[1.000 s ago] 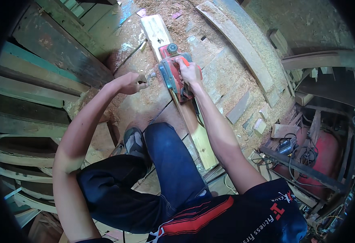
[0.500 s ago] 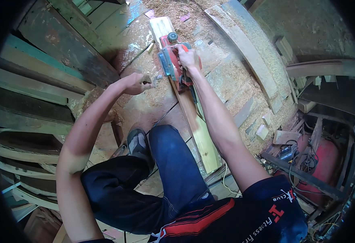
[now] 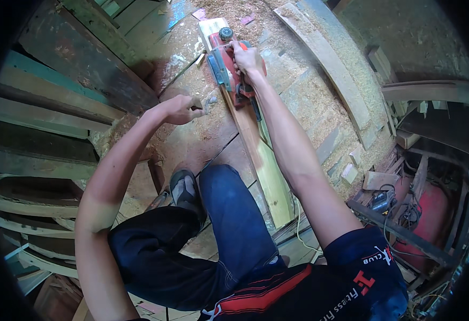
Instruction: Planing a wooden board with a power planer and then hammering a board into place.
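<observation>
My right hand (image 3: 247,60) grips the handle of a red power planer (image 3: 225,67) with a dark front knob, a blue-grey side and a dark cord trailing back. The planer sits near the far end of a long pale board (image 3: 269,190) that lies on the dusty floor. My left hand (image 3: 183,109) hangs to the left of the board, apart from it, its fingers curled; I cannot make out whether anything is in them.
Stacked timber (image 3: 52,155) lines the left. A long offcut (image 3: 331,75) and small scraps (image 3: 348,172) lie among shavings (image 3: 312,123) on the right. A metal frame with cables and a red machine (image 3: 424,235) stands at the lower right. My knee (image 3: 218,184) is beside the board.
My right hand has pushed the planer forward along the board toward its far end. My left hand has shifted slightly right, still curled beside the board.
</observation>
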### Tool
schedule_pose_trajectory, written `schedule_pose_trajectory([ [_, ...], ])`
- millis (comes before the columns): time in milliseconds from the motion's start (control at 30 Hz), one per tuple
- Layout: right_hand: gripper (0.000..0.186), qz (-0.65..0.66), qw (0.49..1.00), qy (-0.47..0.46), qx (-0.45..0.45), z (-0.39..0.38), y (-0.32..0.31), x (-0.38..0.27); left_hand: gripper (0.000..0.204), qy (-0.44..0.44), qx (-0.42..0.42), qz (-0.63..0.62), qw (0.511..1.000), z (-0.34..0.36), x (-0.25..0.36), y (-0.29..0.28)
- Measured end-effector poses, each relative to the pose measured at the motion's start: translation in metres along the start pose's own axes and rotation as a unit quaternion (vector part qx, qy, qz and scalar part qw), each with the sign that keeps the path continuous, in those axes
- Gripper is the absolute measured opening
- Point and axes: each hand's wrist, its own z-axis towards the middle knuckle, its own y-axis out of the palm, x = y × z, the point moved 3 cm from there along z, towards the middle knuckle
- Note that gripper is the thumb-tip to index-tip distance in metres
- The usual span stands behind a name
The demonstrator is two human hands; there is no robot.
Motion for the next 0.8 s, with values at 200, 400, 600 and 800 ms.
schedule_pose_trajectory([
  [200, 0.048, 0.017, 0.997, -0.062, 0.038, 0.031, -0.004, 0.002, 0.044, -0.014, -0.032, 0.005, 0.999, 0.009, 0.006, -0.001],
  [400, 0.047, 0.043, 0.998, -0.041, 0.026, 0.04, -0.001, -0.014, 0.047, -0.025, -0.048, 0.01, 0.998, 0.008, 0.005, -0.003],
  [600, 0.067, 0.027, 1.0, -0.004, -0.005, 0.041, 0.009, -0.037, 0.048, -0.035, -0.03, -0.002, 0.999, 0.003, -0.002, -0.004],
  [800, 0.065, 0.019, 1.0, 0.01, 0.003, 0.081, 0.004, -0.032, 0.048, -0.022, -0.025, 0.009, 0.999, 0.013, 0.006, -0.007],
])
